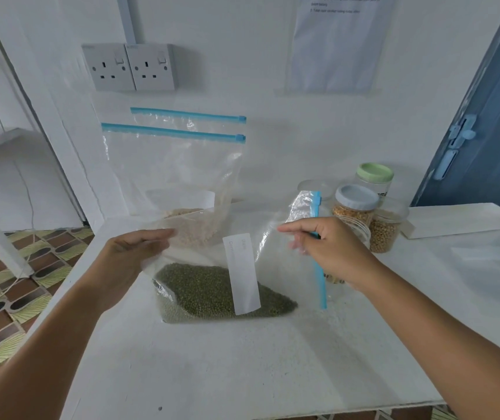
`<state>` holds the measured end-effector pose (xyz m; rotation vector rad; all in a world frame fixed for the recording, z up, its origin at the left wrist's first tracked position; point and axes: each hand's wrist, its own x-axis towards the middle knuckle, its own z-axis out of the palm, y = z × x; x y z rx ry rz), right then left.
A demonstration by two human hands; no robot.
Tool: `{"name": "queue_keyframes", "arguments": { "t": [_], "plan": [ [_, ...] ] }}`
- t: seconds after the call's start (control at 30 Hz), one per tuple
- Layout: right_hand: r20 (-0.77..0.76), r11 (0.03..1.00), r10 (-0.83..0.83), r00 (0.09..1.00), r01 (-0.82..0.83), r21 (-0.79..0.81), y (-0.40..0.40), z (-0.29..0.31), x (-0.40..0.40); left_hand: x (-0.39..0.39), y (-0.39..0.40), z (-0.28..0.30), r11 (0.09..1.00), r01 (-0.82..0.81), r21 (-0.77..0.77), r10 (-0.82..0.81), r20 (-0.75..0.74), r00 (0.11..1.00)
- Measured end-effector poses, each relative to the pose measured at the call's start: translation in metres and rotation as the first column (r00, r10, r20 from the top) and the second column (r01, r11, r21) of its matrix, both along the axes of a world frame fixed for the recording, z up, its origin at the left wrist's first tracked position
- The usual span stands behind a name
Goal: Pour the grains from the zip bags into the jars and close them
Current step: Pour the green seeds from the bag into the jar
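— Where was the clear plastic zip bag of small green grains (227, 286) at that moment?

— It lay on the white table (242, 359), turned sideways, its blue zip strip (318, 262) running down the right edge. The grains sat heaped along its lower side, with a white label (242, 274) across the front.

— And the hands?

— The left hand (127, 256) held the bag's left edge, fingers and thumb closed on the plastic. The right hand (321, 247) pinched the bag near the zip strip, fingers curled round it, forefinger stretched towards the left.

— What else stood there?

— Behind it, two more clear zip bags with blue sliders leaned against the white wall; the nearer one (176, 177) held pale beige grains at its bottom, while the farther one (188, 116) was mostly hidden. To the right stood a clear jar with a grey-blue lid (356, 204), filled with yellow kernels, a clear jar with a pale green lid (374, 177) behind it, and an open clear jar of tan grains (386, 228). One more open jar (355, 231) stood just behind the right hand, partly hidden.
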<state>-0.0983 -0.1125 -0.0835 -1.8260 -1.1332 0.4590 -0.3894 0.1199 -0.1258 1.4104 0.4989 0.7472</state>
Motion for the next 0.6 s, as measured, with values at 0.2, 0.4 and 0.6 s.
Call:
{"name": "queue_keyframes", "arguments": {
  "t": [0.2, 0.4, 0.6],
  "plan": [
    [0.017, 0.999, 0.005, 1.0, -0.006, 0.053, 0.007, -0.01, -0.003, -0.009, -0.007, -0.011, 0.994, 0.11, -0.015, -0.111, -0.104, 0.988],
    [0.013, 0.997, 0.025, 1.0, -0.026, 0.077, 0.015, -0.017, -0.01, -0.001, -0.013, -0.015, 0.998, -0.037, 0.042, 0.041, -0.095, 0.995],
    [-0.016, 0.992, 0.071, 0.997, -0.069, 0.109, 0.008, -0.017, -0.019, -0.001, -0.005, -0.018, 0.983, -0.178, 0.034, 0.178, -0.001, 0.984]
  ]
}}
